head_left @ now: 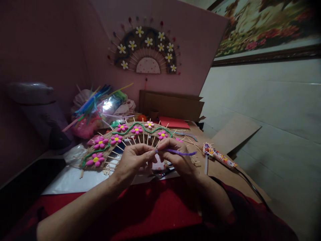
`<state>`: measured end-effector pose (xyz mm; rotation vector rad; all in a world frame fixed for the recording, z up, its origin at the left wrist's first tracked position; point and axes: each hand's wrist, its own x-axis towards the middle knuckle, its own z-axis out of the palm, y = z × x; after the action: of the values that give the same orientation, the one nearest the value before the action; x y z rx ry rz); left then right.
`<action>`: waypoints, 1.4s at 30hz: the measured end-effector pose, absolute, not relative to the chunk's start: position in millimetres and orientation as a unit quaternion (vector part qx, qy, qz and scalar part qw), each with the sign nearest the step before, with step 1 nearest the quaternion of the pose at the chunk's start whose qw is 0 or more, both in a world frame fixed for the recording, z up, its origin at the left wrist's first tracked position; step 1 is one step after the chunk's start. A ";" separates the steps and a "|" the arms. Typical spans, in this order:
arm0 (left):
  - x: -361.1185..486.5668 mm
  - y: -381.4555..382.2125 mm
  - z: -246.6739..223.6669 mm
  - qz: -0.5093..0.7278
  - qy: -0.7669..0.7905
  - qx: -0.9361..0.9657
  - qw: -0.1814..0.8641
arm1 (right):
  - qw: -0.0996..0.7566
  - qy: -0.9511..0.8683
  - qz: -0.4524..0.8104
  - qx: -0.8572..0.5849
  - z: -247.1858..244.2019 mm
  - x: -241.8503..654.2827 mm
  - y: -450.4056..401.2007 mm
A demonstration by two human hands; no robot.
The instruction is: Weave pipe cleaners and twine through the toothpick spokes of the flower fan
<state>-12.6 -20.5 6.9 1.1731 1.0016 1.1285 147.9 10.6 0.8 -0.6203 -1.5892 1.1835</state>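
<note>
A purple pipe cleaner point(179, 153) is pinched between my two hands in the middle of the view. One end is at the fingertips of my left hand point(136, 159), which are closed on it. My right hand point(177, 157) grips it close by, and its free end sticks out to the right past the knuckles. Behind and below both hands lies a half-round fan point(132, 130) of twine woven over thin sticks. Pink flowers point(100, 142) with yellow centres and a wavy green pipe cleaner point(135, 125) decorate it. My hands hide part of its inner edge.
A patterned hot glue gun point(218, 155) with a cord lies at right on brown cardboard point(200, 134). Bagged pipe cleaners point(95, 103) are heaped at left. Red paper point(174, 122) lies behind the fan. A similar white-flowered fan point(147, 42) hangs on the pink wall.
</note>
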 end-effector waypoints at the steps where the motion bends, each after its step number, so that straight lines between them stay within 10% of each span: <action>1: -12.5 -20.6 7.2 0.482 0.427 0.502 0.578 | 0.505 -0.657 0.497 -0.258 1.1 148.0 10.9; 42: -4.4 -18.5 3.8 0.513 0.445 0.501 0.537 | 0.519 -0.713 0.346 -0.321 -2.3 144.7 5.8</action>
<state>-4.4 -18.5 3.8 1.1916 1.0596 1.2205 144.7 5.8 -2.3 -0.7695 -1.7107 0.8292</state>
